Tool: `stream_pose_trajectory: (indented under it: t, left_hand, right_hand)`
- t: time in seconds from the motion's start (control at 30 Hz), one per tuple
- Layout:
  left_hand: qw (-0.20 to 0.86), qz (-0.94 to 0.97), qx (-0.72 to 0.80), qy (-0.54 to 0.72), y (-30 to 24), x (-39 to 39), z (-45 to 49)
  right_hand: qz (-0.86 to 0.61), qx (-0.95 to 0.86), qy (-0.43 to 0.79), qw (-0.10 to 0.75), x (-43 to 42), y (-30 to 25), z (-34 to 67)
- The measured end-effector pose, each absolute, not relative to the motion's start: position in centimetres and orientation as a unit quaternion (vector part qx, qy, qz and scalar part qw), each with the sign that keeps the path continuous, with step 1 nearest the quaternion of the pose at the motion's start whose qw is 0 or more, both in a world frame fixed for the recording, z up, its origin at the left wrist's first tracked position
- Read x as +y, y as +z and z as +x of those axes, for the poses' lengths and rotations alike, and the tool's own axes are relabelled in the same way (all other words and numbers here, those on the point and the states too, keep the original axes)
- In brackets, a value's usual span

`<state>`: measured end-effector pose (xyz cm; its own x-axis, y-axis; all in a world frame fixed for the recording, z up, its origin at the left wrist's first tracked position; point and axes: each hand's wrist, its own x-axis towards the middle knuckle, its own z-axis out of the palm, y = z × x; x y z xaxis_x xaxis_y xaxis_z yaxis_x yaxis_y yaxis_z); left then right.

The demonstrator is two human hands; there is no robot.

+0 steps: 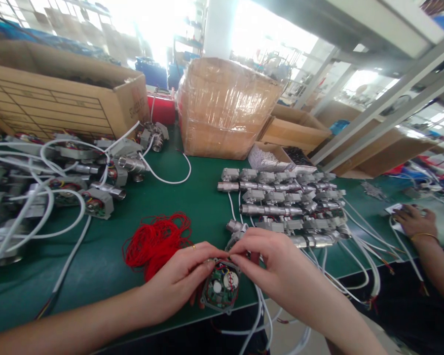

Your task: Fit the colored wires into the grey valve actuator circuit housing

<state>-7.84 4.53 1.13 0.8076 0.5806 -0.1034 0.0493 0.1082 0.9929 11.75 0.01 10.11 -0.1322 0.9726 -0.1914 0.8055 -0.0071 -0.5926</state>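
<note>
Left hand (pixel 181 283) cups the open sensor housing (pixel 221 289) from its left side, fingers curled around its rim. Right hand (pixel 277 268) reaches over from the right, thumb and forefinger pinched together at the housing's top edge, meeting the left fingertips. Housing sits at the near edge of the green mat (pixel 192 197), circuit board facing up. Red thread bundle (pixel 156 241) just left; rows of metal sensor units (pixel 284 207) behind. Another person's hand (pixel 414 220) far right.

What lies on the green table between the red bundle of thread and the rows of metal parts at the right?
In the head view, the left hand and right hand hold an open device there.
</note>
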Motion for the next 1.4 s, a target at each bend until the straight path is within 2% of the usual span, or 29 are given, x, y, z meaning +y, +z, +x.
stream_pose_trajectory:
  t: [0.5, 0.7, 0.9, 1.4]
  left_hand:
    - [0.666, 0.673, 0.254, 0.196, 1.3, 4.6, -7.7]
    - [0.651, 0.681, 0.263, 0.209, 1.3, 4.5, -7.6]
    - [0.629, 0.701, 0.260, 0.213, 1.4, 4.6, -7.6]
    - [0.654, 0.682, 0.259, 0.199, 1.0, 4.6, -7.8]
  right_hand:
    - [-0.632, -0.686, 0.351, 0.089, 1.6, 10.1, 12.3]
    - [-0.635, -0.641, 0.427, 0.061, 0.5, 8.9, 13.8]
    - [-0.625, -0.651, 0.426, 0.066, 0.1, 8.2, 13.8]
    - [-0.647, -0.628, 0.427, 0.076, 0.1, 9.2, 13.6]
